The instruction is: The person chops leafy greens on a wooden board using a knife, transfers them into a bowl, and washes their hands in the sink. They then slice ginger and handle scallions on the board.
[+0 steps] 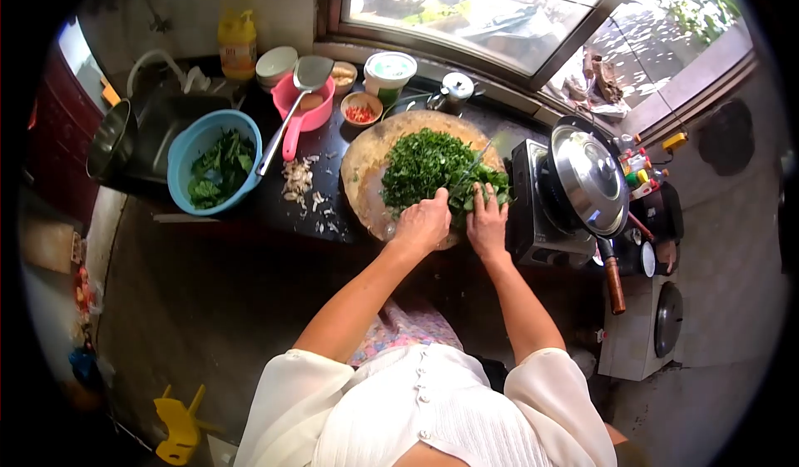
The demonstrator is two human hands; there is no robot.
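Observation:
My left hand (423,221) is closed around the handle of a knife (474,164), whose thin blade points up and to the right among chopped leafy greens (424,163). My right hand (488,224) presses its bent fingers onto the greens at the right side of the pile, close to the blade. Beneath them lies a round wooden chopping board (359,180), its surface largely covered by the heap. The knife's handle is hidden in my fist.
A blue basin (176,176) with leaves stands left, near garlic peelings (297,180). Behind are a pink ladle-like container (314,120), a metal spatula (313,73), a bowl of chopped red chillies (360,114) and a white tub (390,69). A lidded pan (589,171) sits on the stove (533,226) at right.

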